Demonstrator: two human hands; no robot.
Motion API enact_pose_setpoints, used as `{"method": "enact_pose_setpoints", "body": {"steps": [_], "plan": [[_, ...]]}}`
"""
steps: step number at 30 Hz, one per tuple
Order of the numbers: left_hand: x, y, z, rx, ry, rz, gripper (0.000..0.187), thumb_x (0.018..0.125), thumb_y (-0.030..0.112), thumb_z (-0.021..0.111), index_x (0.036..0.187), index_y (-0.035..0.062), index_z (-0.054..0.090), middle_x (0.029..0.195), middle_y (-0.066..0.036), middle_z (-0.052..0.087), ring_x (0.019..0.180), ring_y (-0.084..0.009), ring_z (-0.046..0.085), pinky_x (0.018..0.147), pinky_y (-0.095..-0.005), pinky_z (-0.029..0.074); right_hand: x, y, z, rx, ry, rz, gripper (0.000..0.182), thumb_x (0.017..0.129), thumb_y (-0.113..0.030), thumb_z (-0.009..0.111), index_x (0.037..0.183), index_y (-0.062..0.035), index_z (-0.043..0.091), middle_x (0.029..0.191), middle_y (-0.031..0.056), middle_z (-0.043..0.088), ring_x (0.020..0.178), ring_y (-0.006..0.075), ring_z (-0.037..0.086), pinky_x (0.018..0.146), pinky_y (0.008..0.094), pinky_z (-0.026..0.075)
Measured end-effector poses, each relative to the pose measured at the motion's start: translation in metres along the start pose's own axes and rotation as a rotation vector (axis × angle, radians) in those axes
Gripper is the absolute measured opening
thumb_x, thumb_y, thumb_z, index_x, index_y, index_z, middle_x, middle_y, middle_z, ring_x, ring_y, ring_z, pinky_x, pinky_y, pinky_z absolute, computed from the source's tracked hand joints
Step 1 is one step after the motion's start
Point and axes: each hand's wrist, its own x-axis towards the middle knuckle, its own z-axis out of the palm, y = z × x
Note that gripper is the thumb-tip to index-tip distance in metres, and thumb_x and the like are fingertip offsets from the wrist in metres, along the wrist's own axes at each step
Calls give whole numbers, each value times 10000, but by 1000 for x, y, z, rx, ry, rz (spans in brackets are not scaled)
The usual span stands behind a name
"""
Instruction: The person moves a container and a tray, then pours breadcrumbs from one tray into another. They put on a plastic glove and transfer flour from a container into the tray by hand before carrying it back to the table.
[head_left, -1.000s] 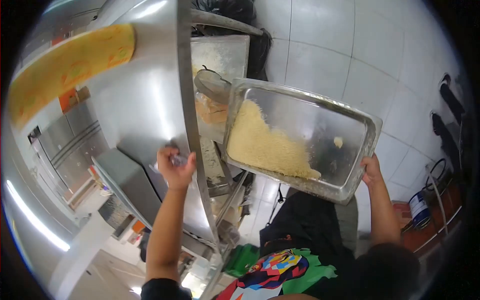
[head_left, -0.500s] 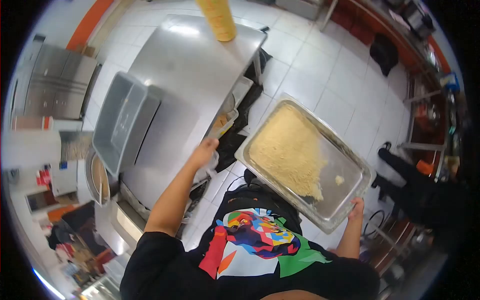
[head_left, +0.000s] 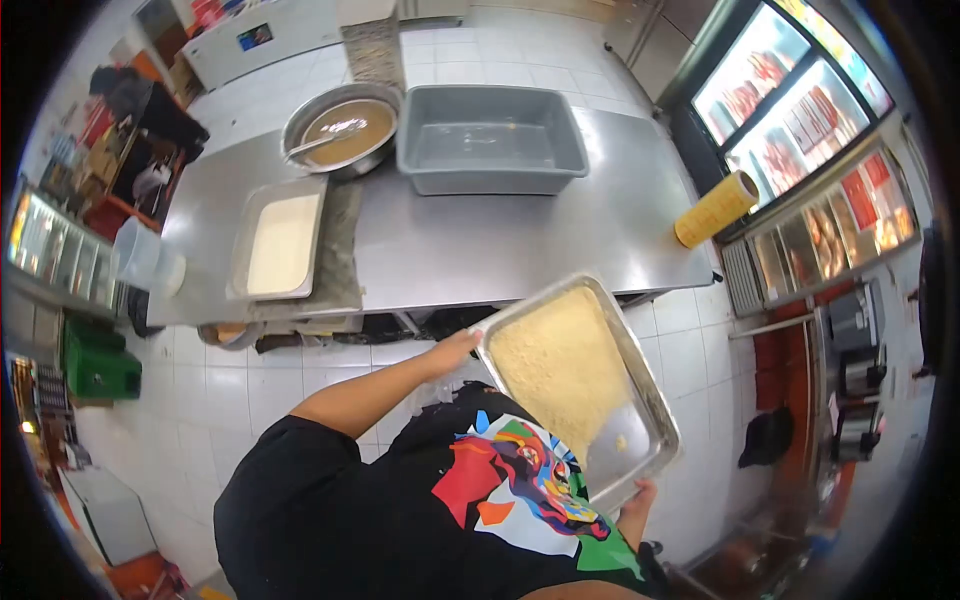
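Note:
A rectangular metal tray [head_left: 642,432] hangs tilted in front of my body. Pale yellow, crumbly powder [head_left: 558,362] covers much of its bottom, with bare metal at the lower right end. My left hand [head_left: 458,354] is closed at the upper left rim, its fingertips partly hidden by the edge. My right hand [head_left: 637,498] grips the lower right end, thumb over the rim and other fingers mostly out of sight beneath.
A steel table [head_left: 440,250] spans the front. On it stand a grey plastic tub [head_left: 490,180], a metal bowl [head_left: 345,172] of brown liquid, a tray [head_left: 318,215] of cream-coloured contents, a yellow roll [head_left: 716,208] and a translucent pitcher [head_left: 140,255]. Lit display fridges [head_left: 800,110] stand at right.
My view has swung left, bringing the whole table in front of me. My left hand, apart from the tray before, is now at its rim. The right hand still holds the tray.

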Motion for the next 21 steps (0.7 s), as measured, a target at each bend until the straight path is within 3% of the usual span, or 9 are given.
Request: {"method": "enact_pose_setpoints", "body": {"steps": [1, 4, 6, 9, 10, 12, 14, 17, 21], "plan": [[-17, 12, -8, -99, 17, -85, 529, 1012, 431, 404, 1364, 40, 450, 1167, -97, 595, 1037, -203, 560, 898, -375, 466, 12, -10, 21, -56, -56, 43, 570, 591, -150, 552, 1147, -27, 550, 1081, 169, 597, 995, 381, 578, 899, 516, 499], [-39, -29, -17, -431, 368, -7, 408, 1010, 386, 424, 1250, 77, 538, 989, -54, 613, 852, -153, 584, 739, -351, 496, 74, -37, 86, -258, -226, 6, 527, 609, -142, 545, 1117, -3, 560, 1009, 158, 619, 907, 355, 610, 854, 472, 528], [-63, -35, -25, -673, 506, -97, 292, 1006, 344, 435, 1102, 106, 576, 782, -11, 564, 631, -134, 544, 546, -311, 450, 109, -52, 142, -339, -335, 77, 513, 658, -119, 546, 1152, 24, 551, 1041, 148, 617, 929, 320, 623, 843, 449, 531], [-84, -56, -48, -830, 621, -96, 229, 1009, 331, 426, 1035, 146, 557, 656, 6, 475, 494, -131, 461, 438, -316, 367, 101, -60, 265, -460, -334, -43, 409, 762, -149, 558, 1129, 29, 567, 985, 138, 631, 875, 291, 629, 799, 403, 541], [-89, -60, -55, -876, 641, -85, 230, 1012, 334, 421, 1041, 151, 556, 658, 8, 478, 498, -132, 466, 438, -317, 366, 98, -60, 301, -432, -400, -56, 413, 784, -182, 570, 1133, 38, 569, 952, 133, 645, 839, 282, 635, 783, 391, 547], [-104, -66, -62, -967, 684, -75, 232, 1016, 340, 410, 1053, 161, 553, 662, 11, 485, 505, -134, 475, 439, -318, 364, 108, -60, 354, -433, -554, -86, 450, 833, -211, 571, 1235, -10, 546, 1041, 108, 627, 963, 266, 609, 871, 419, 497], [-105, -73, -65, -997, 715, -70, 248, 1022, 346, 401, 1056, 153, 552, 694, 6, 500, 550, -139, 496, 482, -323, 402, 100, -65, 394, -570, -474, -99, 502, 837, -227, 574, 1323, -115, 514, 1147, 60, 587, 1102, 233, 536, 951, 479, 402], [-103, -60, -64, -1021, 805, -22, 256, 1028, 340, 395, 1053, 135, 546, 761, -1, 526, 637, -144, 522, 571, -330, 455, 77, -58, 428, -824, -396, -316, 525, 851, -254, 574, 1365, -199, 486, 1172, 21, 554, 1150, 216, 474, 967, 514, 328], [-86, -69, -91, -1056, 860, 98, 238, 1028, 322, 416, 1077, 121, 532, 849, -12, 545, 748, -148, 533, 695, -344, 489, 91, -27, 405, -919, -352, -326, 454, 865, -279, 565, 1303, -173, 514, 1088, 23, 557, 1012, 210, 508, 861, 496, 396]]}}
